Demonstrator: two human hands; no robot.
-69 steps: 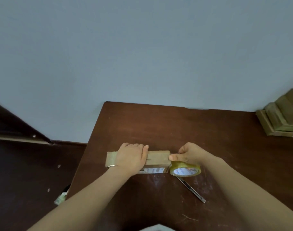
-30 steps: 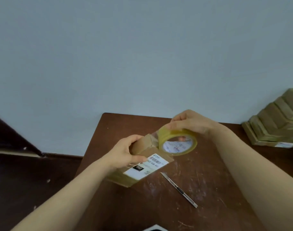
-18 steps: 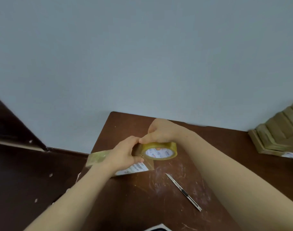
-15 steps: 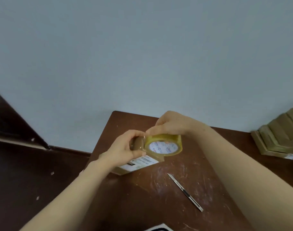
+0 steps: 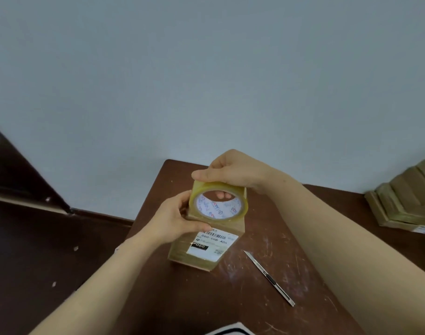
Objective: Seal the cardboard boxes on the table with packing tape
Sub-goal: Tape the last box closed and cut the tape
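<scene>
Tipped up on end since a moment ago, the cardboard box (image 5: 180, 250) is gripped at its side by the curled left hand (image 5: 174, 221). Just above, the right hand (image 5: 233, 170) pinches the tape roll (image 5: 218, 186) against the box top. Below the left thumb, a label (image 5: 212, 244) reads "060-06B A05".

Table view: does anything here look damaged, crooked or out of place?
The table is scuffed with pale scratches around the knife, which lies loose with its blade apparently out. The pile of boxes at the right edge is fanned unevenly, not squared up. Nothing looks spilled.
</scene>
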